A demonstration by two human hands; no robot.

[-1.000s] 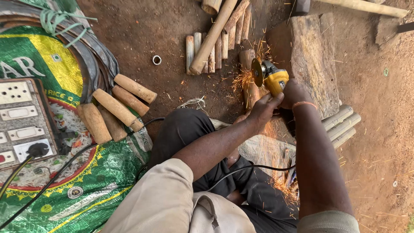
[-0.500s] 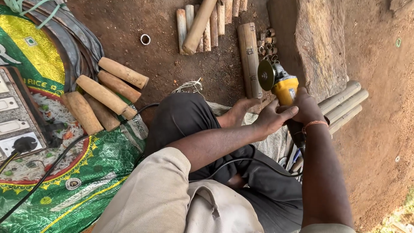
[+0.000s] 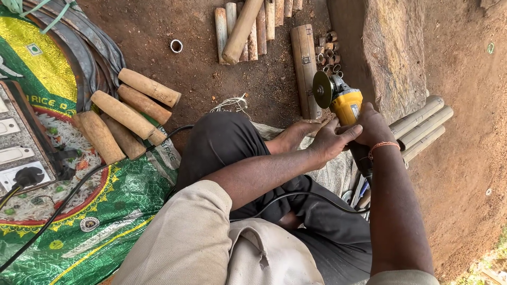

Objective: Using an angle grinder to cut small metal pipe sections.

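Centrally, right hand [image 3: 374, 125] wrapped around yellow angle grinder [image 3: 343, 103], left hand [image 3: 328, 141] cupped against it, rough stone slab [image 3: 388, 53] just beside, smooth bamboo length [image 3: 305, 68] nearby, bare dirt upper left.

1. Ahead of the fingers [image 3: 346, 134], the yellow angle grinder [image 3: 346, 103] with its grey disc fills the way; a split bamboo length [image 3: 305, 68] lies just beyond.
2. Right of the fingers, a large rough stone block [image 3: 385, 58] walls off passage.
3. Left of the fingers, bare brown dirt ground [image 3: 200, 79] lies open as far as the rounded wooden handles [image 3: 124, 113].
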